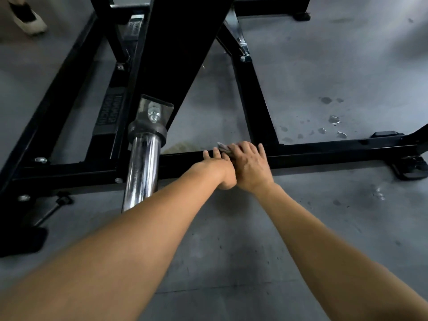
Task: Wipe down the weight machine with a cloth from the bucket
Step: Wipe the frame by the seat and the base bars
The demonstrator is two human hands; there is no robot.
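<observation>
Cloth (222,146) lies under flat right hand (251,166) on black frame bar (324,152) above wet-spotted floor (308,93); left hand's (218,169) grip unclear.

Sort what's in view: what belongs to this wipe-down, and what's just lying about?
Job: cloth, left hand, right hand, crossbar, chrome sleeve. No bucket in view.
Lying about: wet spots, shoe at top left.
</observation>
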